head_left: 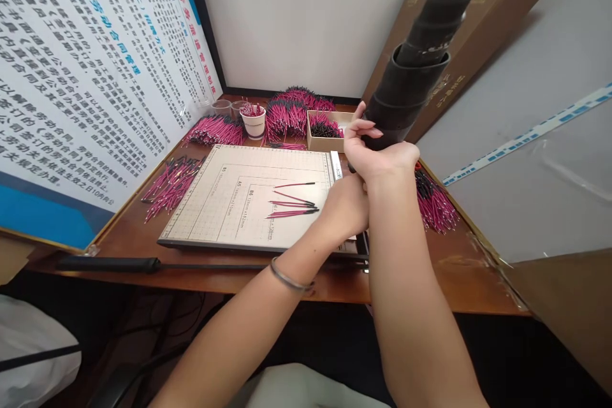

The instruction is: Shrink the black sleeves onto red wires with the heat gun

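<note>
Fingers of my right hand (377,150) curl around the lower end of a black stepped tube (411,86), which leans up to the right and narrows toward its top. Below it my left hand (347,207) is closed in a fist at the right side of a paper cutter (210,197); whatever its fingers hold is hidden behind my right forearm. Several pink wires with black ends (294,211) lie on the cutter board, some with their black ends close to my left knuckles. The cutter's black handle (109,264) rests along the front of the board.
Piles of pink wires (296,118) fill the back of the wooden table (449,274). A paper cup (254,122) and a small cardboard box (319,140) hold more. More wires (435,204) lie at right. Panels wall in the left, back and right; a brown cardboard piece (482,32) leans at right.
</note>
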Demonstrator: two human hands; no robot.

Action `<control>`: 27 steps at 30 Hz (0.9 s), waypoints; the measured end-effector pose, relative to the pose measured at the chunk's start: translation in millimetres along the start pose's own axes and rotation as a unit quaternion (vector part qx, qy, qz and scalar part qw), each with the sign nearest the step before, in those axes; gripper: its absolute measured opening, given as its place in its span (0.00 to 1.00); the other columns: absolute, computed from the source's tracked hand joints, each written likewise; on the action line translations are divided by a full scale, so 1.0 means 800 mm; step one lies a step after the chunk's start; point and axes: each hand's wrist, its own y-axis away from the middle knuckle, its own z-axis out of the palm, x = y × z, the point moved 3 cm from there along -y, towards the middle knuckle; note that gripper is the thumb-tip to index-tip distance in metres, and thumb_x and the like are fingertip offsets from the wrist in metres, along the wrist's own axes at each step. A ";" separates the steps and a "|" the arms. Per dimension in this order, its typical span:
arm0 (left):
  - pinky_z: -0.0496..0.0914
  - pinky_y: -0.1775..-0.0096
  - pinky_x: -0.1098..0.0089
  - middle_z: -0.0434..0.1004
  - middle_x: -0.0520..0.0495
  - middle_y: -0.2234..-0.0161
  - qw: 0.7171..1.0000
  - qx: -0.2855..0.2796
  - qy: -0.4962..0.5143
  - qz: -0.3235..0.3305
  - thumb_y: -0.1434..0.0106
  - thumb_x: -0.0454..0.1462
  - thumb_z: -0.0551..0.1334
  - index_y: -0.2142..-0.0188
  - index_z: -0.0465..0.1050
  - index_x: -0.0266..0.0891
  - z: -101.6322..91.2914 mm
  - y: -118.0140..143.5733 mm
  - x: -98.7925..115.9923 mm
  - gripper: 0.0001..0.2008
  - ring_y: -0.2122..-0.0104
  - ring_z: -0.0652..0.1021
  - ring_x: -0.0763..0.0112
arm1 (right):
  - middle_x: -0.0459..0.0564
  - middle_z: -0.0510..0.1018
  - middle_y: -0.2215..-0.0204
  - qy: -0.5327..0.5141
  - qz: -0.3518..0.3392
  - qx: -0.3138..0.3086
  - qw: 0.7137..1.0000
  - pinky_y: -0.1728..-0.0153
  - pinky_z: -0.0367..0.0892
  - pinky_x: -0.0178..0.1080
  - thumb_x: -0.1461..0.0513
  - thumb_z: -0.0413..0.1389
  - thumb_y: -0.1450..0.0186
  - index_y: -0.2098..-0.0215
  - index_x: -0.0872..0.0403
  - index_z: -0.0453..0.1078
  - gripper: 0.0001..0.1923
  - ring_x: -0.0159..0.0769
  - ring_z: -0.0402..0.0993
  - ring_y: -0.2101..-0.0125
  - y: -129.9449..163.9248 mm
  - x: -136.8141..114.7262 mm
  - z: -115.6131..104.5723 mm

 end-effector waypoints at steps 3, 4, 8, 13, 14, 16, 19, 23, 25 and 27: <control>0.69 0.59 0.65 0.83 0.46 0.64 0.998 0.050 -0.031 0.002 0.33 0.34 0.54 0.68 0.74 0.40 -0.034 0.037 -0.002 0.10 0.62 0.79 0.63 | 0.50 0.77 0.68 -0.001 0.005 -0.013 1.000 0.84 0.61 0.31 0.55 0.27 0.25 0.64 0.51 0.63 0.25 0.24 0.49 0.84 -0.029 -0.009 -0.017; 0.68 0.61 0.66 0.81 0.47 0.68 0.997 0.061 -0.043 0.002 0.34 0.33 0.52 0.72 0.71 0.41 -0.046 0.050 -0.004 0.12 0.64 0.78 0.64 | 0.49 0.77 0.68 -0.005 0.005 -0.010 1.000 0.84 0.61 0.30 0.56 0.29 0.25 0.63 0.50 0.63 0.23 0.24 0.49 0.84 -0.037 -0.011 -0.022; 0.54 0.73 0.65 0.55 0.53 0.84 0.986 0.131 -0.101 -0.015 0.37 0.34 0.48 0.81 0.49 0.44 -0.088 0.090 -0.023 0.16 0.80 0.62 0.70 | 0.50 0.78 0.67 -0.010 0.000 0.007 1.000 0.83 0.61 0.32 0.56 0.31 0.25 0.58 0.50 0.65 0.21 0.24 0.50 0.85 -0.065 -0.012 -0.040; 0.51 0.75 0.65 0.48 0.54 0.83 0.967 0.191 -0.167 -0.030 0.38 0.34 0.47 0.81 0.46 0.45 -0.124 0.108 -0.043 0.15 0.81 0.57 0.71 | 0.48 0.78 0.69 0.021 -0.001 -0.007 1.000 0.82 0.63 0.33 0.54 0.38 0.26 0.57 0.49 0.67 0.17 0.26 0.54 0.84 -0.087 -0.006 -0.059; 0.51 0.75 0.65 0.48 0.54 0.84 0.963 0.195 -0.183 -0.032 0.38 0.34 0.47 0.81 0.46 0.45 -0.129 0.108 -0.046 0.15 0.81 0.57 0.70 | 0.48 0.78 0.69 0.027 -0.002 -0.012 1.000 0.82 0.63 0.34 0.54 0.39 0.26 0.58 0.49 0.68 0.17 0.26 0.55 0.84 -0.090 -0.006 -0.062; 0.56 0.73 0.65 0.55 0.53 0.83 0.957 0.195 -0.212 -0.031 0.38 0.33 0.49 0.80 0.51 0.44 -0.134 0.102 -0.049 0.15 0.79 0.62 0.68 | 0.48 0.79 0.68 0.037 -0.005 -0.018 0.999 0.81 0.65 0.34 0.53 0.40 0.26 0.58 0.49 0.68 0.17 0.27 0.57 0.84 -0.093 -0.005 -0.067; 0.69 0.57 0.62 0.79 0.45 0.67 0.950 0.173 -0.259 -0.014 0.34 0.34 0.52 0.70 0.70 0.41 -0.135 0.086 -0.055 0.11 0.62 0.76 0.60 | 0.49 0.80 0.66 0.052 -0.014 -0.023 0.998 0.81 0.68 0.35 0.51 0.40 0.26 0.60 0.50 0.67 0.18 0.28 0.62 0.81 -0.094 -0.004 -0.068; 0.68 0.40 0.52 0.78 0.35 0.43 0.931 0.092 -0.353 -0.005 0.28 0.37 0.54 0.44 0.75 0.33 -0.125 0.062 -0.062 0.18 0.43 0.75 0.51 | 0.51 0.80 0.65 0.138 -0.047 -0.020 0.989 0.79 0.70 0.36 0.47 0.37 0.24 0.66 0.49 0.63 0.23 0.29 0.65 0.79 -0.075 -0.002 -0.056; 0.68 0.41 0.49 0.79 0.33 0.44 0.926 0.066 -0.372 -0.015 0.27 0.38 0.54 0.45 0.76 0.31 -0.121 0.054 -0.062 0.18 0.44 0.75 0.47 | 0.50 0.79 0.67 0.207 -0.039 -0.033 0.977 0.79 0.69 0.37 0.46 0.36 0.24 0.67 0.49 0.63 0.25 0.30 0.62 0.80 -0.050 -0.002 -0.046; 0.69 0.43 0.47 0.79 0.32 0.48 0.921 0.046 -0.386 -0.023 0.27 0.38 0.54 0.50 0.79 0.32 -0.117 0.048 -0.060 0.17 0.47 0.75 0.45 | 0.49 0.78 0.70 0.284 -0.015 -0.063 0.957 0.78 0.68 0.37 0.43 0.40 0.25 0.68 0.49 0.65 0.26 0.28 0.57 0.82 -0.012 -0.001 -0.035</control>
